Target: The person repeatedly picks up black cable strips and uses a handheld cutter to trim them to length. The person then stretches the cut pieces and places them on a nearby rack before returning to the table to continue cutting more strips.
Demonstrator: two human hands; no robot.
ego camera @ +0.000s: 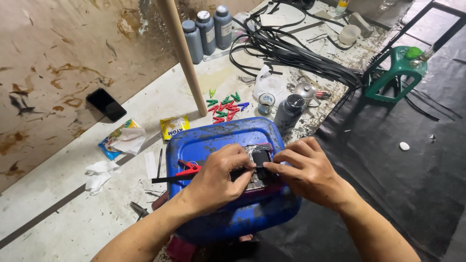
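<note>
At nine o'clock of the blue container (208, 140) a black phone (106, 104) lies on the floor, with crumpled white tissue (98, 173) below it. A red clip (188, 170) rests on the container's top, just left of the left hand (218, 177). That hand presses fingers curled onto a small black piece (260, 157) at centre. The right hand (306, 170) pinches the same piece from three o'clock. Coloured pegs (225, 104) lie at twelve o'clock, black straps (296, 53) at one.

We've one head-worn view only, steep downward tilt, close over our hands, floor (73, 213) stretching ahead, wall at left.
</note>
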